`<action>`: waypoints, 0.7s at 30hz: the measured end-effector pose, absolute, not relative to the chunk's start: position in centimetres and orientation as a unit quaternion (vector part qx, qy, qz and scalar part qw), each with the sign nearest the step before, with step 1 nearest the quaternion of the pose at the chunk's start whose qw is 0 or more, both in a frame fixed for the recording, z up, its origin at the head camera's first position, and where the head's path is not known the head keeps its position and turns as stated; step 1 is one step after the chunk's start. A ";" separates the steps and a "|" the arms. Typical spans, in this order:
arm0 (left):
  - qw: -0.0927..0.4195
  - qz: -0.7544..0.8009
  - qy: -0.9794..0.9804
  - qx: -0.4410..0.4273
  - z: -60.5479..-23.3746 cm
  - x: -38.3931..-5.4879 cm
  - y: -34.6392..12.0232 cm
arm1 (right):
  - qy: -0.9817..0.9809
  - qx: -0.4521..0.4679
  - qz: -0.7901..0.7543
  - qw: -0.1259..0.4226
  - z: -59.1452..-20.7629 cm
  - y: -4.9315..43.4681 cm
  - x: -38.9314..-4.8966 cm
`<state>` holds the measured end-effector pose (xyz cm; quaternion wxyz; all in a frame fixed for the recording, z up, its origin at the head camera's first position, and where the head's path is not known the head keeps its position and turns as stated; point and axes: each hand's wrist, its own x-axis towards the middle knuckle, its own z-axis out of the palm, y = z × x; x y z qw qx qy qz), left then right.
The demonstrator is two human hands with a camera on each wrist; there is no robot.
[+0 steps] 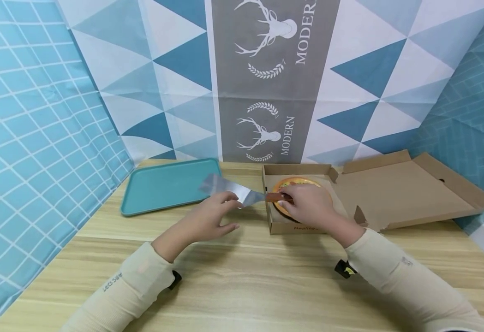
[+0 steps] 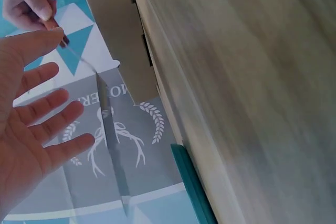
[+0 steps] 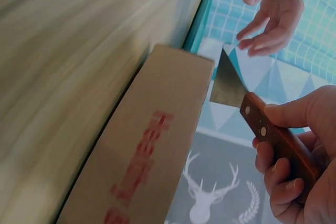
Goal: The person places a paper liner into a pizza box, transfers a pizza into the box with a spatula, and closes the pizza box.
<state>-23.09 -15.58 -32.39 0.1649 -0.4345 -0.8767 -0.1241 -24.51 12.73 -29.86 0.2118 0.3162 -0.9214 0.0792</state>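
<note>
My right hand (image 1: 311,205) grips the wooden handle (image 3: 281,148) of a metal spatula (image 1: 255,198), above a round pizza (image 1: 295,180). The pizza lies in an open cardboard box (image 1: 281,228), partly hidden by that hand. Pointing left, the spatula's blade (image 3: 231,85) reaches over the near right part of a teal tray (image 1: 163,186). Beside the blade is my left hand (image 1: 206,219), its fingers spread and slightly bent, holding nothing. In the left wrist view, a gap shows between the left fingers (image 2: 60,111) and the spatula.
The box's lid (image 1: 408,189) is folded out to the right, with its flaps raised. Behind the wooden table (image 1: 242,286) stands a patterned cloth backdrop (image 1: 262,92). Blue tiled-print cloth (image 1: 34,115) hangs along the left side.
</note>
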 end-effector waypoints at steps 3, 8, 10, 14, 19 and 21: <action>0.157 -0.120 -0.880 -0.432 -32.4 -23.0 -15.6 | -0.929 0.306 0.083 0.192 -29.8 11.1 -24.8; 0.158 -0.116 -0.876 -0.441 -32.7 -23.2 -15.5 | -0.940 0.291 0.072 0.163 -29.7 9.3 -25.6; 0.160 -0.114 -0.873 -0.446 -32.8 -23.2 -15.5 | -0.945 0.284 0.071 0.150 -29.7 8.9 -25.9; 0.161 -0.115 -0.872 -0.448 -32.9 -23.3 -15.6 | -0.950 0.275 0.072 0.131 -29.8 8.1 -26.3; 0.159 -0.119 -0.871 -0.450 -32.9 -23.2 -15.6 | -0.948 0.284 0.066 0.130 -29.9 7.2 -27.0; 0.156 -0.117 -0.871 -0.450 -32.9 -23.2 -15.7 | -0.948 0.285 0.060 0.130 -29.9 6.8 -27.3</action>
